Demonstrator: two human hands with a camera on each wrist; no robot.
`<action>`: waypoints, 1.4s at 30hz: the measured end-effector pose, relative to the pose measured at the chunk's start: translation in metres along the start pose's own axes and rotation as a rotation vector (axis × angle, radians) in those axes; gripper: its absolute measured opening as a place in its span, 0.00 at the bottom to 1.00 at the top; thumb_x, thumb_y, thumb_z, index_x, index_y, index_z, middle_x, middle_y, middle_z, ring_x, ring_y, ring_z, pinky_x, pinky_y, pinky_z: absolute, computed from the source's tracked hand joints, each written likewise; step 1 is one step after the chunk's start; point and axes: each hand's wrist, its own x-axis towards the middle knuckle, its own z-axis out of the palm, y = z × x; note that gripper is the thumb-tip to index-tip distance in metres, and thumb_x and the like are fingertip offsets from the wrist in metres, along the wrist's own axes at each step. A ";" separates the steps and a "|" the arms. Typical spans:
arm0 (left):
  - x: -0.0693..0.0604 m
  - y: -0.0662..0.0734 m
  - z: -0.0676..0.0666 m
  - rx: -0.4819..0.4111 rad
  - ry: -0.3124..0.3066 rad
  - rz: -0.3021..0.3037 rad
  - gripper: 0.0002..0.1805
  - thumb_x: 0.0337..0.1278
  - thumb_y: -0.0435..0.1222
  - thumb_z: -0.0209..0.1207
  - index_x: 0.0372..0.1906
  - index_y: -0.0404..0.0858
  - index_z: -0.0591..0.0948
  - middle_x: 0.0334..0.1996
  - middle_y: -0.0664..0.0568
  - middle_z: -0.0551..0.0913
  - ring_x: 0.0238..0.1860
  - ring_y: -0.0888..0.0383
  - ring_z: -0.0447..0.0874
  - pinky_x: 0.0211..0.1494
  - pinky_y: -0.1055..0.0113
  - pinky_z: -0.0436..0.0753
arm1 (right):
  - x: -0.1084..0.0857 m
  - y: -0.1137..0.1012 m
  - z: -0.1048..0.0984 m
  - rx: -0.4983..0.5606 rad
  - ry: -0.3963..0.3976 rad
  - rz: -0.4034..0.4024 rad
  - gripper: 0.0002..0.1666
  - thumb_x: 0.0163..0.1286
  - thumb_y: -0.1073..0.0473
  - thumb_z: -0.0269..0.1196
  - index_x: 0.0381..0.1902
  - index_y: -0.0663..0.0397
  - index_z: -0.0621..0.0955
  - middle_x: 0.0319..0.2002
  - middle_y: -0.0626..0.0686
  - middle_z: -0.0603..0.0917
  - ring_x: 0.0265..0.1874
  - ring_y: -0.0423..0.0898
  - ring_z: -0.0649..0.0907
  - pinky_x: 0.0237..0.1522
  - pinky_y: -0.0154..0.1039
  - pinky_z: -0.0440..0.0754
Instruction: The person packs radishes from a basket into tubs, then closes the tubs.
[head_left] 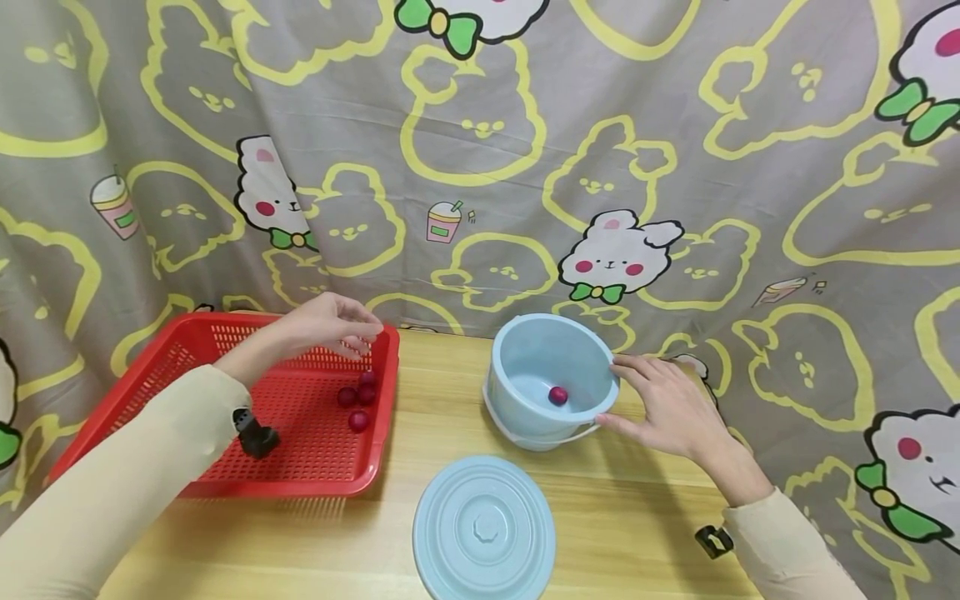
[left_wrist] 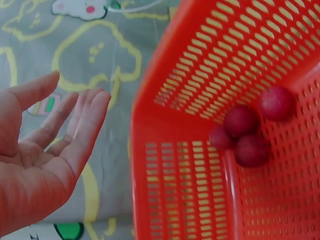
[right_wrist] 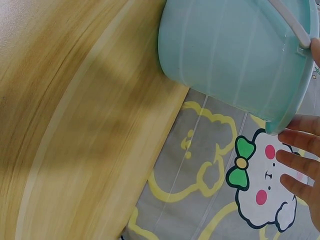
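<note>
A light blue bucket (head_left: 517, 404) stands on the table with one dark red ball (head_left: 557, 395) inside. My right hand (head_left: 667, 408) touches its right rim, thumb and fingers spread; in the right wrist view the fingertips (right_wrist: 287, 135) lie at the rim of the bucket (right_wrist: 235, 55). Above the back right corner of the red basket (head_left: 388, 392), my left hand (head_left: 330, 325) hovers, fingers loosely bent and holding nothing. Several red balls (head_left: 359, 421) lie in the basket's right part, below that hand. The left wrist view shows the left hand (left_wrist: 50, 145) empty beside the basket (left_wrist: 142, 120).
A round light blue lid (head_left: 485, 533) lies flat on the wooden table (head_left: 337, 542), in front of the bucket and right of the basket. Behind the table hangs a grey patterned curtain (head_left: 337, 108), close to the backs of the basket and bucket.
</note>
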 end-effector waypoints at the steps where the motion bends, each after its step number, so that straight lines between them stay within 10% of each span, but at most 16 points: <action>1: -0.001 -0.003 -0.002 0.005 -0.006 0.002 0.28 0.74 0.45 0.64 0.66 0.28 0.78 0.61 0.33 0.84 0.53 0.47 0.90 0.58 0.54 0.92 | 0.000 0.000 0.000 0.000 0.000 0.001 0.51 0.56 0.23 0.72 0.63 0.54 0.84 0.63 0.56 0.85 0.62 0.61 0.83 0.62 0.64 0.81; 17: 0.004 -0.048 -0.024 0.069 -0.076 -0.048 0.31 0.72 0.45 0.65 0.68 0.27 0.77 0.58 0.33 0.85 0.54 0.46 0.91 0.55 0.56 0.93 | 0.000 0.000 0.000 0.002 -0.007 0.006 0.51 0.56 0.23 0.72 0.64 0.55 0.83 0.63 0.57 0.85 0.62 0.62 0.83 0.63 0.63 0.81; 42: 0.011 -0.087 -0.020 0.062 -0.137 -0.082 0.28 0.72 0.42 0.66 0.63 0.24 0.78 0.59 0.31 0.86 0.50 0.44 0.92 0.54 0.53 0.93 | 0.000 0.001 0.002 0.005 0.016 0.000 0.51 0.55 0.23 0.73 0.63 0.53 0.84 0.62 0.55 0.86 0.61 0.59 0.84 0.62 0.61 0.83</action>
